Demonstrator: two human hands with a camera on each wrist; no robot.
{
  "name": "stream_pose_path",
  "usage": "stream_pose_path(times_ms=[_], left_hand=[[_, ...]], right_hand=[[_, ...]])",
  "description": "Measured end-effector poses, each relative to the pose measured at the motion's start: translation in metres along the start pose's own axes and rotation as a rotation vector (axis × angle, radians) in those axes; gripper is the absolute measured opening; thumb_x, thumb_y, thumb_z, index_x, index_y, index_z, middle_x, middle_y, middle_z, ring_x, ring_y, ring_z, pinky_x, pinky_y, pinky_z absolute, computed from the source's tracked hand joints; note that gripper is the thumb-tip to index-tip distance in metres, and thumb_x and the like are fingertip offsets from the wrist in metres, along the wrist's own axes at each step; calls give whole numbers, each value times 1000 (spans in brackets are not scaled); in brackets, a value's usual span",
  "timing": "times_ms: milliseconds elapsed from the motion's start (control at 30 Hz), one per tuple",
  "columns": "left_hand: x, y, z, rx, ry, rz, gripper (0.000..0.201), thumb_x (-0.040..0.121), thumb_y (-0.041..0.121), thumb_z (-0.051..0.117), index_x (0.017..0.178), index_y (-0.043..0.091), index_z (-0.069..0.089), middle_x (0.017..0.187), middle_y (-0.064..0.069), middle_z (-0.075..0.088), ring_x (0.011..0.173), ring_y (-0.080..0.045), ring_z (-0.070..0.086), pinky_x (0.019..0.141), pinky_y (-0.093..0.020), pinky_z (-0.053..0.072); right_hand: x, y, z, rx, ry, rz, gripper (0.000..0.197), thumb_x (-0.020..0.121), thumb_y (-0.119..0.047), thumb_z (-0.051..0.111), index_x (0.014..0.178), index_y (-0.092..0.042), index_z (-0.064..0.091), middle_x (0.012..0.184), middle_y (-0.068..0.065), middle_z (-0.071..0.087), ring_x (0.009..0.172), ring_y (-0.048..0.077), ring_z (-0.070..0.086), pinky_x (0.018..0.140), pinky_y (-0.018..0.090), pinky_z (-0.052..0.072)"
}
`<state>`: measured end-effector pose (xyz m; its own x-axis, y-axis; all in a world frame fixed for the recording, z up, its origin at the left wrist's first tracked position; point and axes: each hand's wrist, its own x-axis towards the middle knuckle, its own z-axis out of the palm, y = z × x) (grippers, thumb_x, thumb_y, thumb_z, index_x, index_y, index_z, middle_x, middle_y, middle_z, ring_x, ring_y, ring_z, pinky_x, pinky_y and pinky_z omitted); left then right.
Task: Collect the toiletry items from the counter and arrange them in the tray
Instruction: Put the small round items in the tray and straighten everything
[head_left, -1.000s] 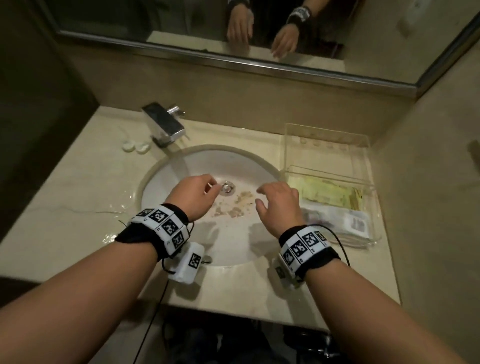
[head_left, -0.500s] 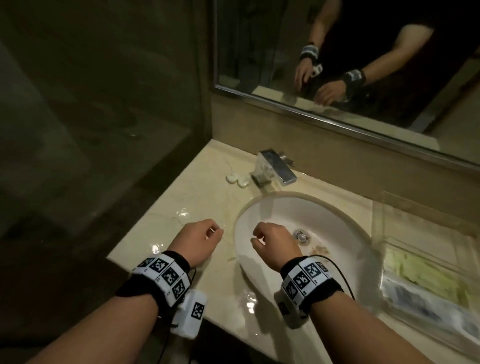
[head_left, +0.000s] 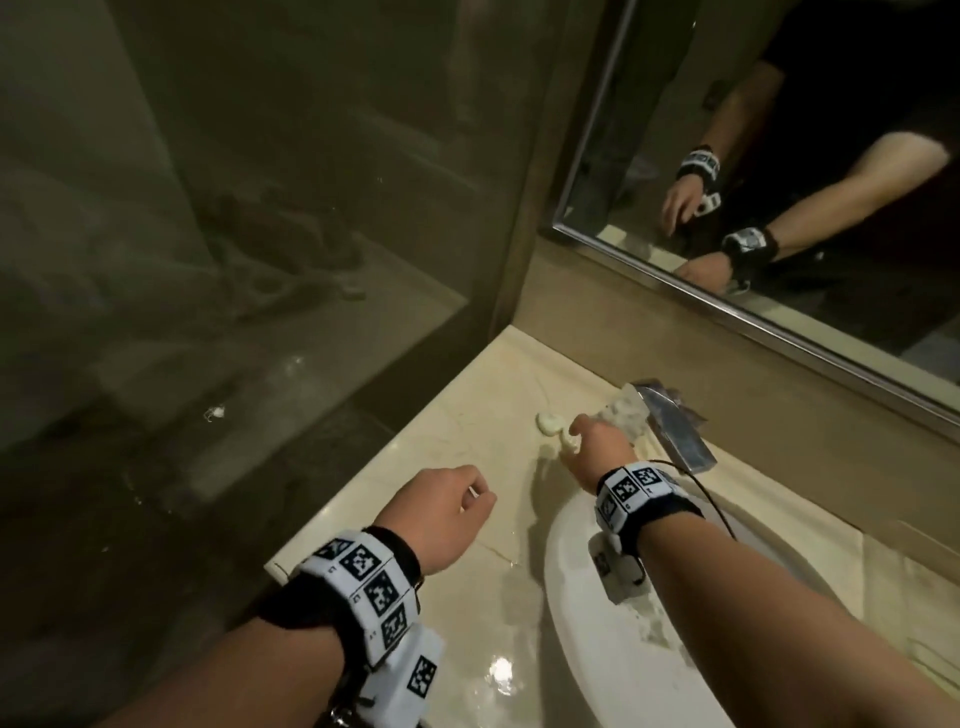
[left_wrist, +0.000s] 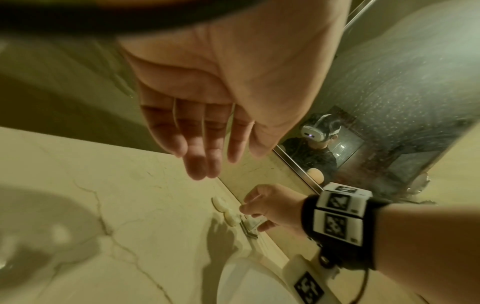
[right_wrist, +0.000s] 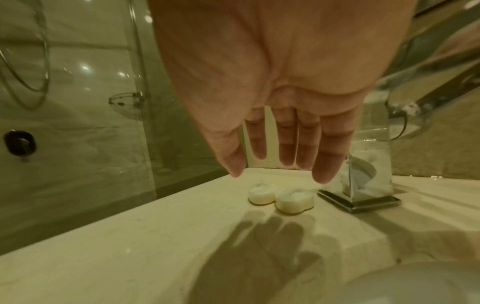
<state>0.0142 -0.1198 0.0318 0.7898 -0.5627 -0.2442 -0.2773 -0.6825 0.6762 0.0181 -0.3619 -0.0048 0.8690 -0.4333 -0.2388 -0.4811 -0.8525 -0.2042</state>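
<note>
Two small white round toiletry pieces (right_wrist: 280, 198) sit side by side, touching, on the beige marble table (head_left: 441, 447), just left of the chrome faucet base (right_wrist: 361, 202) and behind the rim of the white sink (head_left: 576, 613). What they are exactly cannot be told; they look like little capped pots or soaps. In the head view the farther one (head_left: 548, 422) shows clear of the hand, while the nearer one (head_left: 569, 441) is partly covered by fingertips. No tray shows in any of these views.

The right hand (head_left: 597, 447) reaches forward across the sink's rim, arm nearly straight, palm down. From the right wrist camera its fingers (right_wrist: 324, 160) hang straight and slightly spread just above the two pieces, thumb out to the left, nothing held: the grip is released. Its shadow falls on the table in front of the pieces. Whether a fingertip already touches the nearer piece cannot be told.

The left hand (head_left: 441, 512) hovers over the table near its front edge, well apart from the pieces, wrist bent down. In the left wrist view its fingers (left_wrist: 197, 148) point downward, straight and close together, holding nothing, so that grip is released too.

Both wrists carry black bands with white marker blocks (head_left: 363, 587). A mirror (head_left: 779, 182) above the table reflects both forearms, and a glass shower wall (head_left: 260, 208) stands to the left.
</note>
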Motion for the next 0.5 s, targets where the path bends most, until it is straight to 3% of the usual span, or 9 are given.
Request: stream_pose_path(times_ms=[100,233,333,500], left_hand=[[5,-9,-4,16,-12,2,26,94,40,48,106,23,63,99,6,68,84,-13,61,81,-29,51],[7,-24,-3,25,-32,-13,26,94,41,47,107,25,62,99,8,67,83,-10,62,81,-29,52],[8,-35,1,13,-40,-33,25,94,41,48,106,25,63,97,10,66,80,-8,61,80,-27,52],[11,-42,7,0,-58,-44,24,95,39,49,105,23,64,94,9,66,79,-9,60,81,-28,52]], right_hand=[[31,-4,9,-84,-49,23,38,90,-21,55,127,-12,49,125,16,53,114,36,53,92,41,47],[56,-9,23,-174,-108,41,49,88,-30,59,132,-18,42,129,13,50,118,38,48,97,43,40],[67,-10,30,-230,-143,54,50,90,-22,55,137,-19,36,132,16,45,122,42,42,103,45,34],[77,-12,37,-212,-94,75,41,94,-22,47,133,-23,40,129,15,44,120,41,41,94,48,40]])
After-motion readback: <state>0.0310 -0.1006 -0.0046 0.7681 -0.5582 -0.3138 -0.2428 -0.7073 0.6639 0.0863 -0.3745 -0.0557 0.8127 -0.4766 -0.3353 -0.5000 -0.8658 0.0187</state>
